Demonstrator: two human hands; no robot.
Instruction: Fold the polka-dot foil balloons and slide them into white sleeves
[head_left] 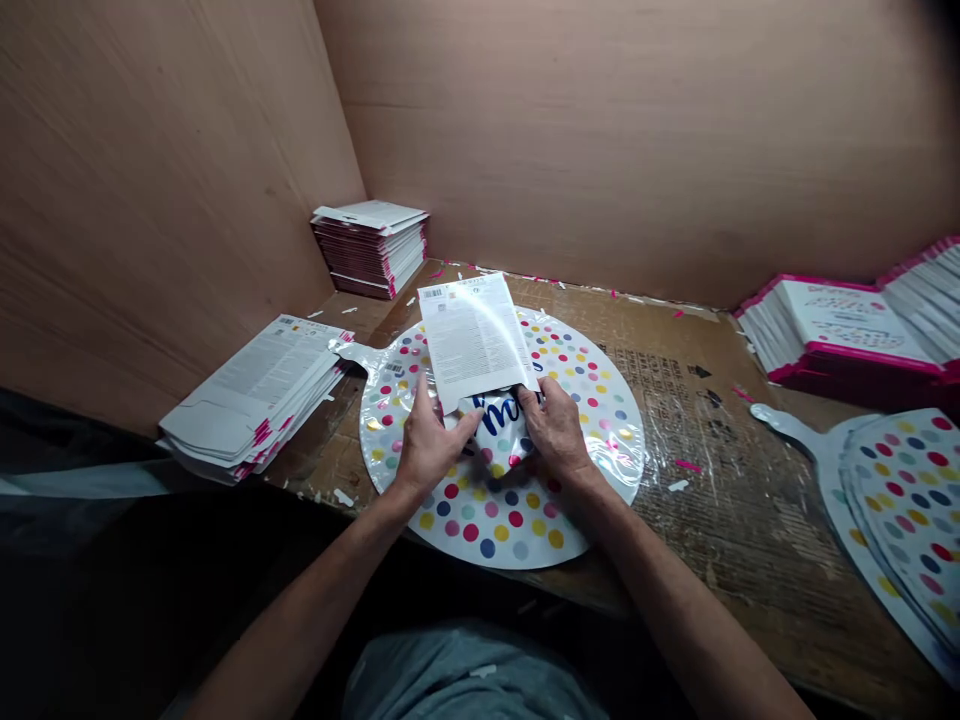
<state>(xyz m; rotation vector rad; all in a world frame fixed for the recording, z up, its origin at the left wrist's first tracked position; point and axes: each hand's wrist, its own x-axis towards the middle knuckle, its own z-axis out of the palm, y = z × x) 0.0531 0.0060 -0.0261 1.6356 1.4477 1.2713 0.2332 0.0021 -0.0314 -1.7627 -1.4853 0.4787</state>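
Polka-dot foil balloons (480,535), flat and round with a tail at the left, lie in front of me. Above them I hold a small folded foil balloon (501,440) with dots and blue lettering. Its far end meets the lower edge of a white printed paper envelope (476,335); how far it reaches inside is hidden. My left hand (433,437) is closed at the left side, thumb on the folded balloon and a finger along the envelope. At the right, my right hand (556,428) pinches the folded balloon near the envelope's corner.
Piles of printed envelopes stand at the left (251,385) and in the back corner (375,245). Pink-edged envelopes (847,320) stand at the right, behind more dotted flat balloons (900,500). Paper scraps dot the cardboard-covered table (697,530). Wooden panels (600,130) enclose the back and left.
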